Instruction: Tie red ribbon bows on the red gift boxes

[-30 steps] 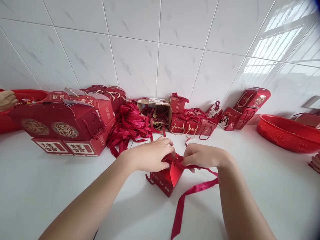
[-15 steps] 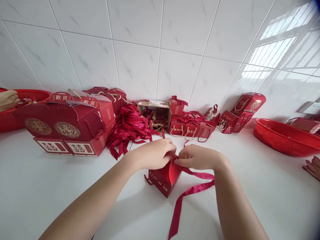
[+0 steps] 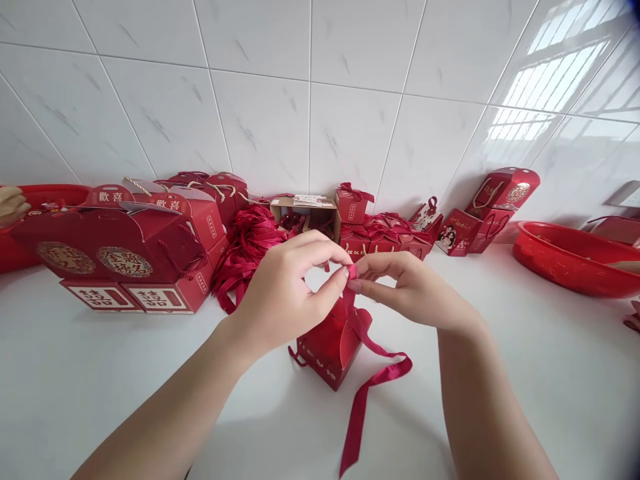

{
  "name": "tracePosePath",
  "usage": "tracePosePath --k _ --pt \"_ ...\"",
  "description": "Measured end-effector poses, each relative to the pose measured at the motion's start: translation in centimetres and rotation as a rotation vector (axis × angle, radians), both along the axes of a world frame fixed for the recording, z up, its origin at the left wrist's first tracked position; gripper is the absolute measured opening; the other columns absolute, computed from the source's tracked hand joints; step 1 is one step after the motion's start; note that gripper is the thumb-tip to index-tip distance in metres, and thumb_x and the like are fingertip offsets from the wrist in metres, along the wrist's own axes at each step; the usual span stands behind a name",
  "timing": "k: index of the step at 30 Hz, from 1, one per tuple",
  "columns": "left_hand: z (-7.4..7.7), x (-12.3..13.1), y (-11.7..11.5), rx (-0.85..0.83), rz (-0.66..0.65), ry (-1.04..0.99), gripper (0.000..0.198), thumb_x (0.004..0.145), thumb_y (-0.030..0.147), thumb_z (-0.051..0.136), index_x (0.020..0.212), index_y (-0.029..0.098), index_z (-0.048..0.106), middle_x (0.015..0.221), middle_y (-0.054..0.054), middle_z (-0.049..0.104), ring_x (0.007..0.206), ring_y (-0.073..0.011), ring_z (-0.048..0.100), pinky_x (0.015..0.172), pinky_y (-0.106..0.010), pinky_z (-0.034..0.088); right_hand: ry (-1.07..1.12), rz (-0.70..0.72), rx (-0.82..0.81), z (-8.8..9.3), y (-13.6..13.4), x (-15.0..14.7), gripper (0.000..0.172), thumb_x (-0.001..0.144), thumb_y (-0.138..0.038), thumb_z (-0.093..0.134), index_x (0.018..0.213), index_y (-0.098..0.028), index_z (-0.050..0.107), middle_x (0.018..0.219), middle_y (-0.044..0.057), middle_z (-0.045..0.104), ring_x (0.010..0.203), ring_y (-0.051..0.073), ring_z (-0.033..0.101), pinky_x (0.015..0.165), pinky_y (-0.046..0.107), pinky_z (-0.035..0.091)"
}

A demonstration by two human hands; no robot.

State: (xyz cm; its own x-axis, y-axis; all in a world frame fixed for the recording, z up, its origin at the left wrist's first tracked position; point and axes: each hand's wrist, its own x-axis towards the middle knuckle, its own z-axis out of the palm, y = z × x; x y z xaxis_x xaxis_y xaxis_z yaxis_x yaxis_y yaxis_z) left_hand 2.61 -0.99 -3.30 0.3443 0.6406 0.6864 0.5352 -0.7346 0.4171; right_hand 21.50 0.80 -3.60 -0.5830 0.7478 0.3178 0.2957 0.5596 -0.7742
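A small red box point(image 3: 323, 347) with rounded top flaps stands on the white table point(image 3: 250, 413). A dark pink ribbon point(image 3: 367, 393) runs up through the top of the box, and its long tail trails over the table toward me. Above the box, my left hand point(image 3: 293, 287) pinches the ribbon's upper end between thumb and forefinger. My right hand point(image 3: 400, 283) meets it there, its thumb and fingers closed on the same ribbon end. A cord handle hangs at the box's left side.
Large red gift boxes point(image 3: 120, 247) stand at the left, beside a heap of ribbons point(image 3: 250, 247). Behind are an open carton point(image 3: 325, 217) and small boxes point(image 3: 383, 243). A red basin point(image 3: 570, 260) is at the right; another person's hand point(image 3: 13, 205) is far left.
Both hands have risen from the box top, drawing a ribbon end upward. The trailing ribbon has shifted slightly left. At the far right, another person's hand has moved.
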Motion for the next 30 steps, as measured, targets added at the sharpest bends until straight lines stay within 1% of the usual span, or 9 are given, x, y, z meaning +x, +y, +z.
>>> tracePosePath --k 2,6,9,11,16,20,23,26,30 --pt "0.0 -0.2 -0.2 -0.053 0.067 0.019 0.011 0.085 0.022 0.054 0.092 0.022 0.062 0.091 0.000 0.065 0.083 -0.0143 0.060 0.071 -0.025 0.048 0.059 -0.020 0.005 0.1 -0.1 0.1 0.015 0.087 -0.030 0.059 0.079 -0.019 0.065 0.076 0.000 0.064 0.072 0.013 0.059 0.064 0.026 0.047" --pt "-0.4 -1.3 0.1 -0.364 0.207 0.256 0.039 0.081 0.047 0.057 0.115 0.029 0.053 0.115 -0.002 0.062 0.094 -0.0214 0.062 0.067 -0.029 0.049 0.264 -0.035 -0.005 0.3 -0.4 0.8 0.016 0.089 -0.028 0.057 0.077 -0.020 0.063 0.077 0.001 0.062 0.074 0.015 0.058 0.068 0.029 0.048" --pt "-0.9 -2.0 0.8 -0.601 0.196 0.534 0.045 0.075 0.051 0.058 0.114 0.028 0.055 0.108 -0.004 0.065 0.087 -0.0246 0.064 0.060 -0.030 0.048 0.393 -0.037 0.020 0.5 -0.8 1.4 0.015 0.089 -0.026 0.057 0.077 -0.022 0.064 0.072 0.000 0.060 0.068 0.014 0.057 0.066 0.029 0.049" --pt "-1.1 -2.1 1.2 -0.680 0.184 0.635 0.042 0.074 0.048 0.057 0.110 0.027 0.057 0.097 -0.003 0.068 0.078 -0.0237 0.065 0.057 -0.029 0.046 0.480 -0.057 0.074 0.6 -1.1 1.8 0.013 0.088 -0.025 0.059 0.077 -0.023 0.066 0.069 -0.001 0.059 0.063 0.013 0.056 0.063 0.029 0.050" --pt "-1.2 -2.0 1.8 -0.738 0.156 0.671 0.035 0.074 0.042 0.056 0.105 0.026 0.059 0.095 -0.003 0.069 0.071 -0.0206 0.065 0.055 -0.027 0.045 0.677 -0.175 0.247 1.1 -2.4 2.7 0.012 0.087 -0.024 0.058 0.086 -0.026 0.070 0.076 0.002 0.063 0.074 0.018 0.060 0.067 0.032 0.051" --pt "-1.5 -2.3 2.1 -0.733 0.122 0.633 0.027 0.078 0.033 0.052 0.103 0.026 0.060 0.096 -0.004 0.070 0.072 -0.0205 0.066 0.057 -0.026 0.044 0.747 -0.301 0.297 2.0 -3.9 3.7 0.017 0.085 -0.025 0.055 0.080 -0.031 0.070 0.072 0.004 0.058 0.072 0.022 0.057 0.070 0.037 0.049" --pt "-1.9 -2.6 2.4 -0.704 0.130 0.580 0.029 0.082 0.032 0.049 0.108 0.026 0.058 0.102 -0.006 0.069 0.077 -0.0216 0.066 0.059 -0.027 0.044 0.758 -0.304 0.241 2.5 -4.3 4.3 0.024 0.085 -0.025 0.048 0.074 -0.032 0.068 0.063 0.004 0.049 0.063 0.022 0.053 0.066 0.038 0.047" --pt "-2.1 -2.8 2.8 -0.695 0.146 0.519 0.031 0.084 0.035 0.048 0.111 0.025 0.058 0.103 -0.007 0.068 0.078 -0.0225 0.065 0.059 -0.027 0.044 0.737 -0.186 0.122 2.3 -3.5 4.4 0.029 0.086 -0.023 0.043 0.067 -0.028 0.065 0.066 0.004 0.053 0.067 0.021 0.055 0.069 0.038 0.046" --pt "-2.1 -2.8 3.1 -0.691 0.119 0.466 0.024 0.084 0.033 0.047 0.099 0.023 0.061 0.093 -0.007 0.069 0.075 -0.0219 0.064 0.059 -0.026 0.042 0.421 -0.120 -0.119 1.2 -1.4 3.1 0.026 0.083 -0.022 0.045 0.068 -0.023 0.065 0.081 0.005 0.064 0.085 0.023 0.058 0.080 0.038 0.045"
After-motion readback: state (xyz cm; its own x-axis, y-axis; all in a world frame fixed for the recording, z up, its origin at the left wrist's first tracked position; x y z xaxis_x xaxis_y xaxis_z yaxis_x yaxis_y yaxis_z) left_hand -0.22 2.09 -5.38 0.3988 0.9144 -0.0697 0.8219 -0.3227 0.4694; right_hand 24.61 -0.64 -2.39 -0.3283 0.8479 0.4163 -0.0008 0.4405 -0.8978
